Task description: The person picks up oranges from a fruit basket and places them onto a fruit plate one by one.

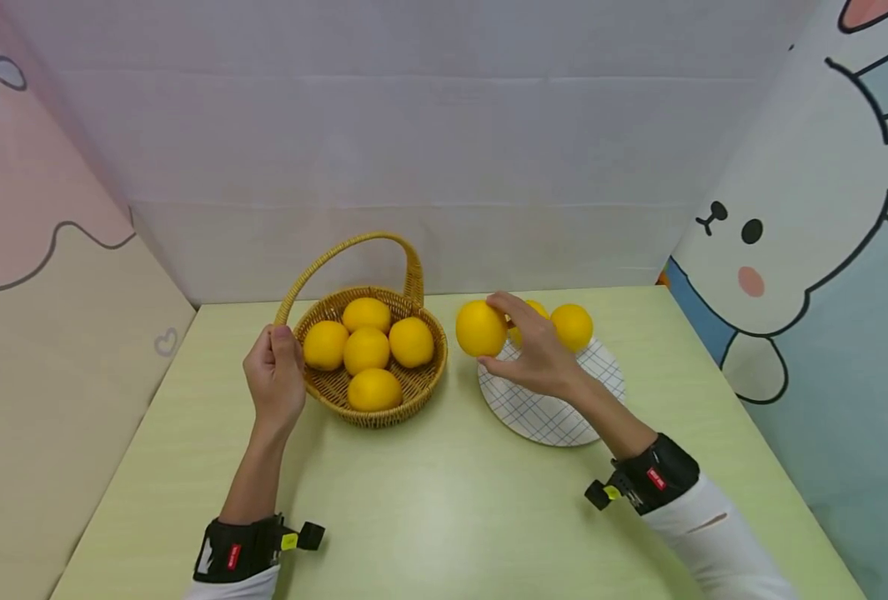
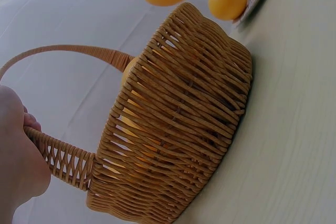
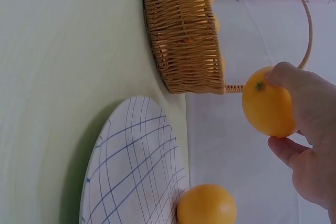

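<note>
On the left, my left hand (image 1: 274,375) grips the arched handle (image 1: 338,248) of a wicker basket (image 1: 413,400). Several yellow-orange oranges (image 1: 367,348) lie inside it. My right hand (image 1: 535,354) pinches another orange (image 1: 481,328) between thumb and fingers, held up between the basket and a plate; its green stem mark (image 3: 259,85) shows in the right wrist view. Beneath that hand sits the white plate (image 1: 541,421) with blue grid lines. Two oranges rest at its far side: one orange (image 1: 572,327) in full sight, the other partly hidden behind my right hand.
The pale green table (image 1: 413,517) bears the basket and the plate. A whitish wall covering (image 1: 444,150) rises behind its back edge. Panels with cartoon drawings stand at both sides, including a white animal face (image 1: 789,275) on the right.
</note>
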`<action>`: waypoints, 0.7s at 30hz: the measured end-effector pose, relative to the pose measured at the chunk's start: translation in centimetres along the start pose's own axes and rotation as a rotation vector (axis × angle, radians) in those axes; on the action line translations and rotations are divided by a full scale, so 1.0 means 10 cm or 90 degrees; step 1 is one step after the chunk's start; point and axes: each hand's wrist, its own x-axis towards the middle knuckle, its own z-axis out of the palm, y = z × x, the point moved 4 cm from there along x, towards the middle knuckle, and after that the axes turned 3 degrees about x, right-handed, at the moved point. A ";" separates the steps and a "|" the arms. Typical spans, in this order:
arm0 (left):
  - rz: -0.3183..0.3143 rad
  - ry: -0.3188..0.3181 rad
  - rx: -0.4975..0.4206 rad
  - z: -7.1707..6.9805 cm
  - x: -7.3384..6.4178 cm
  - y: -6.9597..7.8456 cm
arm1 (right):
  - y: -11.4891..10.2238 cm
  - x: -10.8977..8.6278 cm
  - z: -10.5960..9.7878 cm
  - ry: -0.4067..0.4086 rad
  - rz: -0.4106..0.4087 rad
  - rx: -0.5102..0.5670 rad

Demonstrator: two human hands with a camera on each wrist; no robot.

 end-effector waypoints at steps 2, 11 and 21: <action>-0.002 0.000 -0.002 0.00 0.00 0.00 | 0.04 -0.04 -0.05 0.002 0.018 0.004; -0.011 0.008 -0.007 -0.01 -0.01 -0.02 | 0.11 -0.13 -0.18 0.003 0.020 -0.025; -0.028 0.005 0.010 -0.02 -0.01 -0.04 | 0.20 -0.15 -0.17 -0.077 0.028 -0.062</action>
